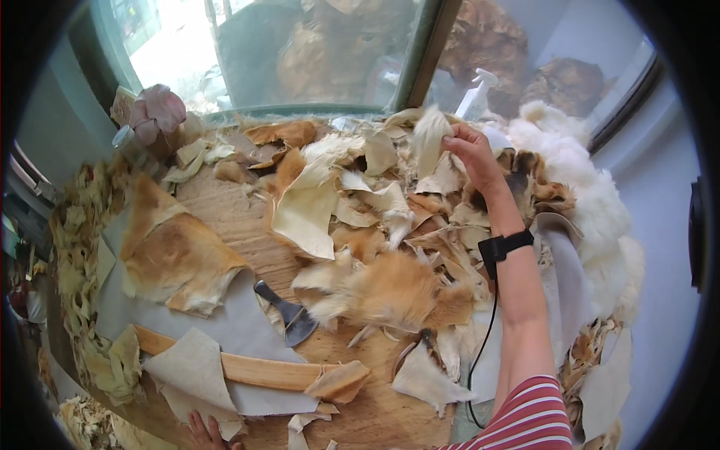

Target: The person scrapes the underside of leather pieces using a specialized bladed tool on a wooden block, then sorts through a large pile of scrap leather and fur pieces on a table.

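Note:
My right hand [472, 150] reaches to the far side of the table and pinches a scrap of white fur [430, 139] between thumb and fingers. Below it lies a heap of hide scraps, among them a pale piece of hide [304, 217] and a tan fur piece [394, 289]. My left hand [206, 433] shows only its fingers at the near edge, spread and holding nothing, just below a whitish piece of hide [191, 367]. That piece drapes over a curved wooden strip [270, 371]. A dark flared-blade tool [292, 319] rests in the middle.
A brown-and-white fur piece [176, 251] lies on a grey sheet [259, 319] at left. Fluffy white fur [570, 172] is piled along the right rim. At the window stand a white spray bottle [475, 97] and a pinkish crumpled bundle [156, 114]. Scraps [82, 240] line the left edge.

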Action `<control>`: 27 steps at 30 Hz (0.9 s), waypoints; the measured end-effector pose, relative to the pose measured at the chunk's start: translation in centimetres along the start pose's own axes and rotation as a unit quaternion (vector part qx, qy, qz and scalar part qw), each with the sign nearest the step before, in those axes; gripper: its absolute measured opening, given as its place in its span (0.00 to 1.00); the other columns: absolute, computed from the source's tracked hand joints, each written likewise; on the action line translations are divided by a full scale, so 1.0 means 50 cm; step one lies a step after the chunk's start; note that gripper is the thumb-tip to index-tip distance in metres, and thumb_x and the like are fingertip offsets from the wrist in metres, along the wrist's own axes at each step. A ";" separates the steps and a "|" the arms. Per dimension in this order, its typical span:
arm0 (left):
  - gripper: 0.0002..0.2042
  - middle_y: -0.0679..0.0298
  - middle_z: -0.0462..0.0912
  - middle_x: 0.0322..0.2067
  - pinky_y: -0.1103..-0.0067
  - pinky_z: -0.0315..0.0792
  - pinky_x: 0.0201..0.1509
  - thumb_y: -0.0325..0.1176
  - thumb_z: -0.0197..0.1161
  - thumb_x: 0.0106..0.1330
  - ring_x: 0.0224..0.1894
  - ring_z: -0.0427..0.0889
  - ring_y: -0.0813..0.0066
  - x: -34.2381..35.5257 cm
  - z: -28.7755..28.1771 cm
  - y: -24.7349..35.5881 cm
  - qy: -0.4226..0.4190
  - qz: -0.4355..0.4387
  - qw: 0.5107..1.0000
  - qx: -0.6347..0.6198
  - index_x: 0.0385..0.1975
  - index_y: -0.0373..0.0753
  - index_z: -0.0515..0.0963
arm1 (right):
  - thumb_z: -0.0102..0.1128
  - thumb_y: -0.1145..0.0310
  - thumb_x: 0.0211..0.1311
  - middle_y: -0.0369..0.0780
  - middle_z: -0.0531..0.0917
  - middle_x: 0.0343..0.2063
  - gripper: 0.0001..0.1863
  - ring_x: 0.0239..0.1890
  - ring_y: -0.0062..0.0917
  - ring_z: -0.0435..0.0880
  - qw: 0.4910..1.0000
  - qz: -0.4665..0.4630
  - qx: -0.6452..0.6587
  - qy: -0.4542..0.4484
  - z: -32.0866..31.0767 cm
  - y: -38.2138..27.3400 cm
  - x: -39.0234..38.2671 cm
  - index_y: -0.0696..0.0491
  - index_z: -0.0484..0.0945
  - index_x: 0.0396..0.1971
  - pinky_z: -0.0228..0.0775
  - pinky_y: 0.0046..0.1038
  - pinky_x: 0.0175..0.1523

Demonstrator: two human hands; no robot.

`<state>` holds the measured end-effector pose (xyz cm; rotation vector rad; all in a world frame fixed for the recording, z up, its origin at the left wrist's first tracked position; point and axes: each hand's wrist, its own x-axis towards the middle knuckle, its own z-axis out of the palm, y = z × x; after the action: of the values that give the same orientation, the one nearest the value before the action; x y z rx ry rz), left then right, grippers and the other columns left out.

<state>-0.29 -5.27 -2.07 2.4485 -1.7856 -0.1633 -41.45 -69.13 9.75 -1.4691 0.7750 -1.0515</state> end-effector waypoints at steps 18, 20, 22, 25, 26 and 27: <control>0.37 0.44 0.52 0.69 0.48 0.40 0.71 0.61 0.44 0.65 0.71 0.49 0.43 -0.008 -0.005 0.005 0.023 0.012 0.999 0.041 0.67 0.40 0.59 | 0.59 0.77 0.59 0.33 0.82 0.37 0.12 0.37 0.15 0.80 0.981 0.167 0.057 -0.085 0.112 -0.004 -0.276 0.57 0.79 0.44 0.73 0.20 0.45; 0.38 0.44 0.53 0.68 0.47 0.40 0.70 0.63 0.43 0.65 0.71 0.49 0.43 -0.002 0.001 0.007 0.035 0.011 0.999 0.031 0.66 0.39 0.62 | 0.59 0.77 0.59 0.34 0.82 0.37 0.11 0.37 0.16 0.80 0.980 0.190 0.049 -0.047 0.096 0.003 -0.284 0.57 0.79 0.43 0.73 0.20 0.44; 0.37 0.44 0.53 0.68 0.46 0.40 0.70 0.63 0.43 0.65 0.71 0.49 0.43 -0.003 -0.001 0.013 0.030 0.010 0.999 0.025 0.66 0.39 0.62 | 0.60 0.76 0.59 0.34 0.83 0.35 0.10 0.35 0.16 0.80 0.985 0.173 -0.017 -0.022 0.080 0.017 -0.277 0.58 0.80 0.41 0.73 0.20 0.43; 0.37 0.44 0.52 0.69 0.47 0.39 0.70 0.63 0.43 0.66 0.71 0.48 0.44 -0.004 -0.010 0.012 0.032 0.012 0.999 0.029 0.67 0.40 0.59 | 0.63 0.72 0.56 0.34 0.84 0.30 0.09 0.33 0.16 0.80 0.979 0.087 -0.185 0.013 0.053 0.051 -0.234 0.58 0.82 0.37 0.73 0.22 0.40; 0.37 0.45 0.51 0.69 0.47 0.39 0.71 0.62 0.42 0.66 0.72 0.48 0.45 -0.007 -0.009 0.011 0.031 0.012 0.999 0.032 0.68 0.41 0.57 | 0.64 0.71 0.55 0.35 0.84 0.28 0.09 0.32 0.17 0.81 0.970 0.064 -0.231 0.034 0.037 0.060 -0.212 0.57 0.82 0.36 0.72 0.23 0.39; 0.38 0.45 0.51 0.69 0.47 0.39 0.70 0.63 0.42 0.66 0.72 0.48 0.44 -0.006 -0.006 0.011 0.033 0.017 0.999 0.031 0.68 0.41 0.57 | 0.65 0.69 0.54 0.35 0.84 0.26 0.10 0.31 0.17 0.81 0.958 0.043 -0.279 0.058 0.013 0.068 -0.196 0.57 0.83 0.35 0.72 0.24 0.38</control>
<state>-0.85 -5.16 -1.67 2.4326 -1.8287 -0.0238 -44.40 -60.60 4.58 -1.8334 1.2832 -0.8942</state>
